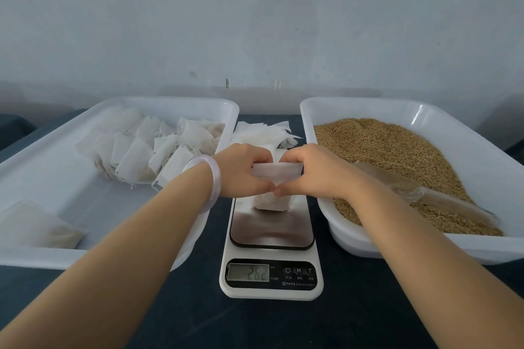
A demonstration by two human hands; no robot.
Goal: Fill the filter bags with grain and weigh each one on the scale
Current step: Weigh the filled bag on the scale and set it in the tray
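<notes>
Filter bag (273, 176) standing on the steel platform of the digital scale (270, 235), midway along the counter (354, 306). The left hand (241, 173) and right hand (314, 173) each pinched one end of the bag's mouth, fingers (258, 160) curled round the folded top edge, probably to close it and steady the bag while it was weighed. The display (248, 272) showed digits 2, 6, 2; any decimal point was illegible. A pile of empty bags (263, 132) lay behind the scale. Toward the counter's right edge, a white tray (467, 122) held the grain (382, 144) and a clear scoop (431, 195), within easy reach. Toward the left edge, a second tray (56, 127) held filled bags (147, 150). Nothing blocked either route.
</notes>
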